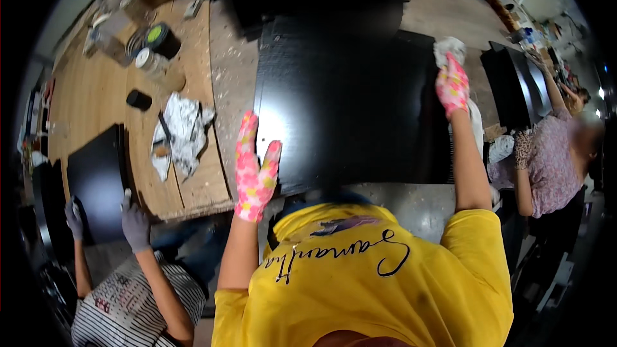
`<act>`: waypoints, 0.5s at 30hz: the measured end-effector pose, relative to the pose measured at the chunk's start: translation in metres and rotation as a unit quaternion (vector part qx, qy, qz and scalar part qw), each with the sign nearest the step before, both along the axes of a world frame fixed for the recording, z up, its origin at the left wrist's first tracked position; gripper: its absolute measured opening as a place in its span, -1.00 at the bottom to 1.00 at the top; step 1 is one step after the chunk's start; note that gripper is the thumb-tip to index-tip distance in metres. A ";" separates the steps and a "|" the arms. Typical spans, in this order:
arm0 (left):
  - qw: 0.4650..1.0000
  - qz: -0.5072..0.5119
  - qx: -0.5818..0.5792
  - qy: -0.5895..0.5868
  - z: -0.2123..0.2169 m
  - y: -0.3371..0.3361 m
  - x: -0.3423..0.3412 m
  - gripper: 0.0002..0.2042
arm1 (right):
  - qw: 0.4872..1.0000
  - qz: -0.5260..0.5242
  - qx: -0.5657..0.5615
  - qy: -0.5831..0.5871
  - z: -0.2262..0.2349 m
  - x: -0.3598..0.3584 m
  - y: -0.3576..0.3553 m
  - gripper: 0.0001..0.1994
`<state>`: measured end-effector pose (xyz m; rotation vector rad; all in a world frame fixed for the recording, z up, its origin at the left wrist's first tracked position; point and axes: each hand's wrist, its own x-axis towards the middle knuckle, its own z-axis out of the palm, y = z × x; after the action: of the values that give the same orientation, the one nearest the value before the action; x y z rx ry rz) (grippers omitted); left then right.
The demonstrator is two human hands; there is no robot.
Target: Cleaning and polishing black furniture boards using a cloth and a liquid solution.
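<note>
A large glossy black panel [347, 109] lies flat in front of me. My left hand [256, 173], in a pink floral glove, rests at the panel's left edge with thumb and fingers spread, holding nothing. At the far right edge my right hand [453, 87], in a matching glove, is closed on a crumpled white rag [450, 50]. The rag touches the panel's edge near its far right corner. What lies under my right fingers is hidden.
On the left, a wooden table [193, 186] carries jars [162, 40], a black cup [139, 99] and a stained cloth [185, 130]. Dark panels are stacked beyond mine. A gray-gloved co-worker [138, 295] holds a black panel [99, 180] at left; another person [546, 173] works at right.
</note>
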<state>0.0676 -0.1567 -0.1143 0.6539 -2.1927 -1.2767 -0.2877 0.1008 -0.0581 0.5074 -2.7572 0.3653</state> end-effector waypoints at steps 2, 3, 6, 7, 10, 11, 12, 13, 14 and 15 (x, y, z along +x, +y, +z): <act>1.000 0.013 0.019 0.012 0.001 0.001 -0.002 -0.35 | 0.997 0.066 -0.023 0.035 -0.014 0.030 -0.003 -0.56; 0.999 0.022 0.034 0.024 0.002 0.002 -0.003 -0.35 | 0.982 0.174 -0.036 0.066 -0.023 0.057 -0.013 -0.56; 0.967 0.046 0.221 0.116 0.005 0.001 -0.002 -0.28 | 0.916 0.400 0.030 0.001 -0.039 0.181 -0.070 -0.51; 0.933 0.069 0.315 0.161 0.005 -0.002 -0.002 -0.27 | 0.891 0.452 0.034 -0.011 -0.037 0.223 -0.091 -0.48; 0.753 0.185 0.566 0.279 0.000 -0.007 0.007 -0.23 | 0.813 0.574 -0.022 -0.091 -0.023 0.286 -0.129 -0.46; 0.744 0.123 0.588 0.295 -0.001 -0.012 0.010 -0.22 | 0.819 0.565 0.003 -0.097 -0.019 0.282 -0.122 -0.45; 0.765 0.109 0.570 0.281 -0.004 -0.013 0.012 -0.23 | 0.817 0.570 0.016 -0.086 -0.016 0.274 -0.111 -0.44; 0.822 0.071 0.501 0.263 -0.007 -0.011 0.013 -0.22 | 0.827 0.556 0.038 -0.077 -0.014 0.262 -0.096 -0.42; 0.861 0.066 0.452 0.224 -0.010 -0.010 0.013 -0.22 | 0.863 0.492 0.109 -0.020 -0.011 0.260 -0.076 -0.42; 0.888 0.014 0.424 0.177 -0.010 -0.009 0.022 -0.22 | 0.881 0.461 0.090 -0.058 -0.009 0.248 -0.060 -0.44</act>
<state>0.0896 -0.1652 -0.1242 0.6766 -1.2614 -2.1491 -0.0401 0.0403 -0.0669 1.8980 -2.4611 0.3397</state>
